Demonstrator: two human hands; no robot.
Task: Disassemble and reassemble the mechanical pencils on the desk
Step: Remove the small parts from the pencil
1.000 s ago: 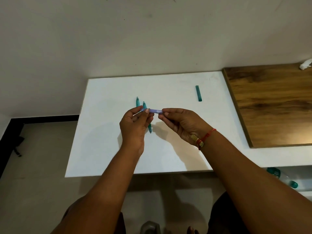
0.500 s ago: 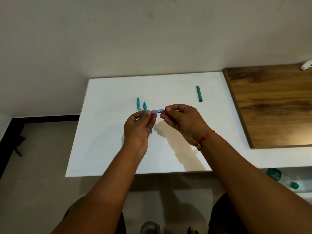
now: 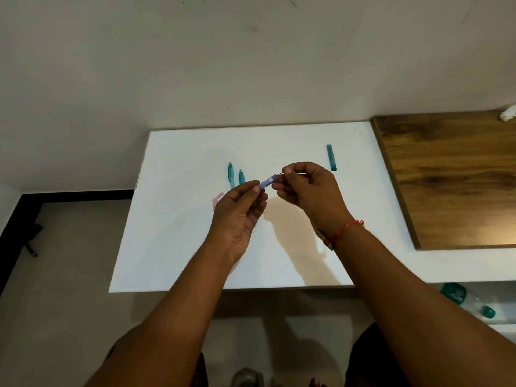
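Observation:
Both hands are raised over the middle of the white desk (image 3: 173,247). My left hand (image 3: 240,213) pinches the lower end of a purple pencil barrel (image 3: 268,182) between thumb and fingers. My right hand (image 3: 310,191) pinches its upper end, and a thin rod pokes out above the fingertips. Two teal mechanical pencils (image 3: 231,177) (image 3: 241,176) lie side by side on the desk behind my left hand, partly hidden by it. A pink piece (image 3: 217,199) peeks out left of my left hand. A teal lead case (image 3: 331,157) lies at the back right.
A brown wooden board (image 3: 452,177) adjoins the desk on the right, with a white object (image 3: 508,114) at its far corner. A plastic bottle with teal cap (image 3: 472,303) lies on a lower shelf at right. The wall runs behind the desk.
Both hands have shifted a little to the right, and the purple barrel now tilts up to the right. My right hand has drawn slightly away from the left. The pink piece has come into view.

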